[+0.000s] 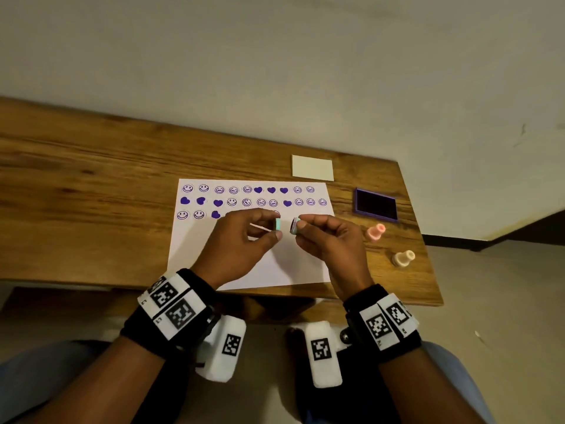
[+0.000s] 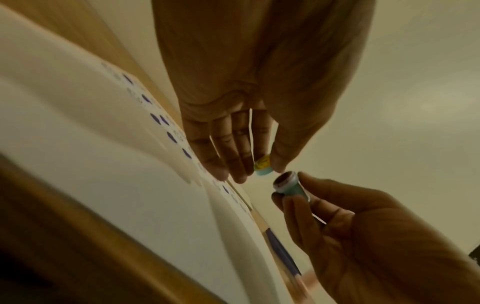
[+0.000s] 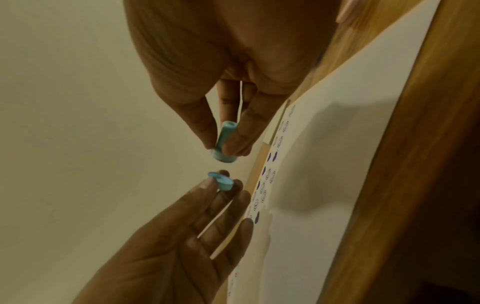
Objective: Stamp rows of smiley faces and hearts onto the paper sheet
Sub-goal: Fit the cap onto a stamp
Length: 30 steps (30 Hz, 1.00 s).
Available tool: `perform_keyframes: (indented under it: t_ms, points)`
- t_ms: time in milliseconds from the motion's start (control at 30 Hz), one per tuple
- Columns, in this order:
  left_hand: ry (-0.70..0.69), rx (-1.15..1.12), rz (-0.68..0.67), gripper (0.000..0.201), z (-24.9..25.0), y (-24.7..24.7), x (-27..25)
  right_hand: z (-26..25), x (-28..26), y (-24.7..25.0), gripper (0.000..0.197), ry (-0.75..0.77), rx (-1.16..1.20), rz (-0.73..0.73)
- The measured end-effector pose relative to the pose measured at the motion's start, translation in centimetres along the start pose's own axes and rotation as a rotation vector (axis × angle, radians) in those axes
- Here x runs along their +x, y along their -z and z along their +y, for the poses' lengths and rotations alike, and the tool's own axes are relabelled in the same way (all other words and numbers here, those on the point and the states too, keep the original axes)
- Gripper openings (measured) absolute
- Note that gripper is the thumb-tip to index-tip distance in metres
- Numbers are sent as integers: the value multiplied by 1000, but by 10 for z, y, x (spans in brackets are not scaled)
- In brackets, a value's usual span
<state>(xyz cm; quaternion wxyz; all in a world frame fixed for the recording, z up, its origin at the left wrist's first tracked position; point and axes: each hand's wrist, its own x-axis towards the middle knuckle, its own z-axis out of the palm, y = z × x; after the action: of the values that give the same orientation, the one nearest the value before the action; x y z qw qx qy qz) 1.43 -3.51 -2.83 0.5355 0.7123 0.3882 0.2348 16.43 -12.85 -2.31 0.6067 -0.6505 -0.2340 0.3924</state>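
Note:
A white paper sheet [image 1: 250,258] lies on the wooden table [image 1: 91,194], with purple smiley faces and hearts stamped in two full rows and part of a third. Above the sheet my right hand [image 1: 308,231] pinches a small teal stamp [image 1: 294,225] [image 2: 288,185] [image 3: 224,142], its inked face turned towards my left hand. My left hand [image 1: 269,228] pinches the teal stamp cap [image 1: 278,224] [image 2: 263,167] [image 3: 221,181] between thumb and forefinger. Cap and stamp are a small gap apart.
A purple ink pad [image 1: 376,205] lies open right of the sheet. A pink stamp [image 1: 376,231] and a beige stamp [image 1: 403,257] lie near the table's right edge. A small white card [image 1: 312,167] lies behind the sheet.

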Motion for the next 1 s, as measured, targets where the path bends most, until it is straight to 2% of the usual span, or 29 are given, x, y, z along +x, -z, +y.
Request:
perform_keyframes:
  t_ms: [167,333,800,1000]
  points:
    - [62,-183,-18,34,-3,-9,-1,-1,1,4,16,-17,84,-48]
    - [11,-238,-45,28,1,-12,-4,1,3,2,16,-3,96,-108]
    - [-66,-254,-62,30,-9,-8,-7,5,3,7,17,7,60,-250]
    - [-86,-201,-115,34,-11,0,-10,8,-4,6,18,65,-16,-243]
